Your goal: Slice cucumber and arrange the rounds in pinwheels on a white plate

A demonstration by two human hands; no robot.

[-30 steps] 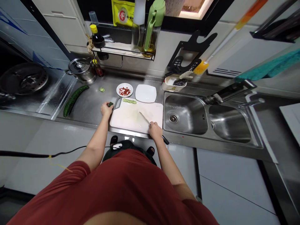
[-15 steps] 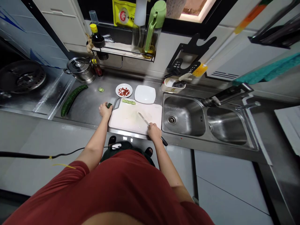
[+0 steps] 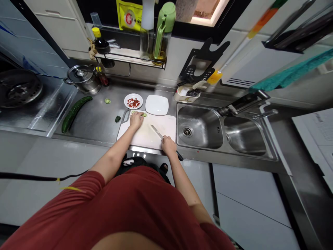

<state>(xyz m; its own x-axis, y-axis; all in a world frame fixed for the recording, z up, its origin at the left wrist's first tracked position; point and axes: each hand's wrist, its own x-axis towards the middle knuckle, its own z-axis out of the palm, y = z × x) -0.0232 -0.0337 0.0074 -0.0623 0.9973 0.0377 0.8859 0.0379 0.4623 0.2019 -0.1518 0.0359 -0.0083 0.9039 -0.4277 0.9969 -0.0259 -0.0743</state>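
Observation:
My right hand [image 3: 169, 145] grips a kitchen knife [image 3: 156, 132] by its black handle, the blade lying low over the white cutting board [image 3: 156, 137] and pointing up and left. At the board's upper left, my left hand [image 3: 136, 120] has its fingers bent over a row of cucumber slices [image 3: 145, 114]. It hides most of the row; slices show at both sides. A dark green cucumber end [image 3: 118, 119] lies on the steel counter left of the board. Farther left are a few loose slices [image 3: 107, 101] and a long whole cucumber [image 3: 74, 113].
Behind the board stand a plate of chopped red pieces [image 3: 133, 97] and a white square plate [image 3: 156, 105]. A lidded steel pot [image 3: 83, 79] is at the back left. The double sink [image 3: 200, 126] adjoins the board's right side. A shelf [image 3: 130, 57] carries bottles above.
My left hand has let go of the cucumber end, leaving it on the counter, and has moved right onto the row of slices. My right hand still holds the knife much as before.

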